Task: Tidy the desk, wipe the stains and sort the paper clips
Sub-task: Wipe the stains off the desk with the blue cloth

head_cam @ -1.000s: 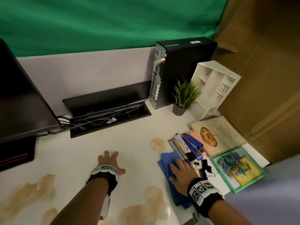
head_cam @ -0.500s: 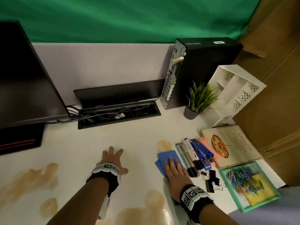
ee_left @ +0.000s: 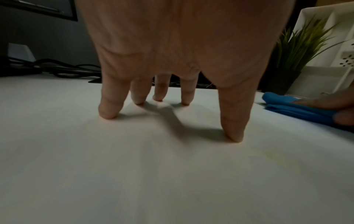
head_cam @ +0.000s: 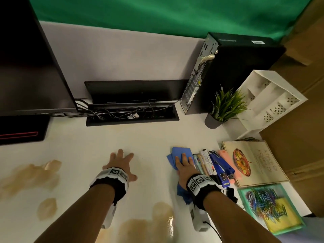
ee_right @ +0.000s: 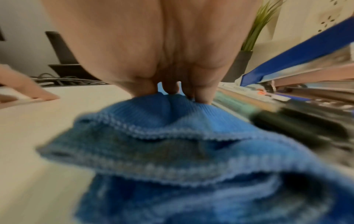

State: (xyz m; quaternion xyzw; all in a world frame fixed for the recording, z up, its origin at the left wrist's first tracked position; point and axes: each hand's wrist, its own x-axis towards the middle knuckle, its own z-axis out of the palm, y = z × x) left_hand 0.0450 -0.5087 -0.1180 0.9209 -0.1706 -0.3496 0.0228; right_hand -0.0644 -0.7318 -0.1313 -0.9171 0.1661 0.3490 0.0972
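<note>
Brown stains point(head_cam: 158, 225) lie on the white desk point(head_cam: 149, 137) near its front edge. The right hand point(head_cam: 184, 166) presses flat, fingers straight, on a folded blue cloth point(head_cam: 178, 152) just beside the pens point(head_cam: 204, 162). The left hand point(head_cam: 119, 163) rests spread on its fingertips point(ee_left: 108, 115) on bare desk. Coloured paper clips point(head_cam: 263, 202) are heaped in a green tray point(head_cam: 242, 192) at the right.

Surface: a white desk point(head_cam: 154, 137), glossy near the front edge.
Stains: brown stains point(head_cam: 29, 174) left of the left hand point(head_cam: 119, 163); a wet patch point(head_cam: 157, 220) between the forearms.
Under the right hand point(head_cam: 184, 165): a blue cloth point(head_cam: 180, 151), pressed flat.
Right of that hand: pens point(head_cam: 203, 162), a blue stapler point(head_cam: 220, 165), a cookbook point(head_cam: 254, 162), a tray of paper clips point(head_cam: 263, 204).
Beyond the hands: cable well point(head_cam: 131, 116), computer tower point(head_cam: 228, 71), potted plant point(head_cam: 224, 106), white organiser point(head_cam: 266, 99).
</note>
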